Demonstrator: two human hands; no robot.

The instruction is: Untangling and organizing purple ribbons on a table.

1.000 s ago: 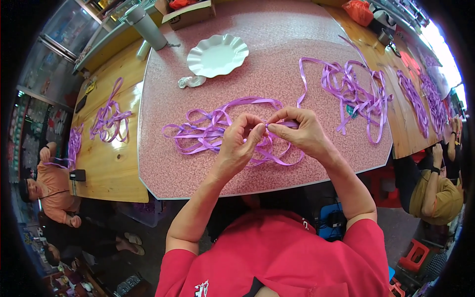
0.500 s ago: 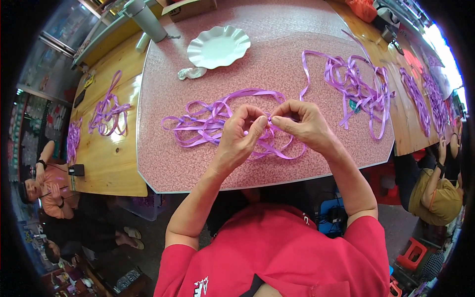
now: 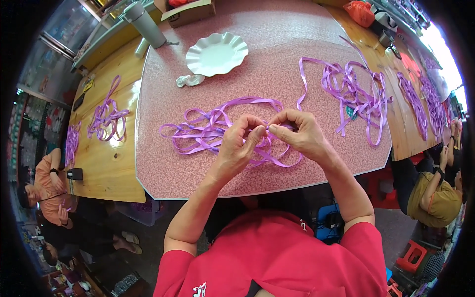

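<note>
Both of my hands meet above a loose heap of purple ribbon [image 3: 198, 143] on the pink speckled table. My left hand [image 3: 241, 141] pinches the ribbon between thumb and forefinger. Right beside it, my right hand [image 3: 299, 132] pinches the same ribbon, its fingertips nearly touching the left ones. A small darker purple bit, perhaps a knot, shows between the fingertips; its details are too small to make out. Loops with darker purple spots along them spread out to the left of my hands and under them.
A white scalloped plate [image 3: 216, 54] and a crumpled white wad [image 3: 190, 80] lie beyond the ribbon. More purple ribbon [image 3: 354, 89] is tangled at the right. A grey bottle [image 3: 144, 24] and cardboard box [image 3: 188, 12] stand at the back. People sit at both side tables.
The whole view has shifted slightly, so the table sits lower in the picture. Both hands keep their pinch on the ribbon, with only slight finger movement.
</note>
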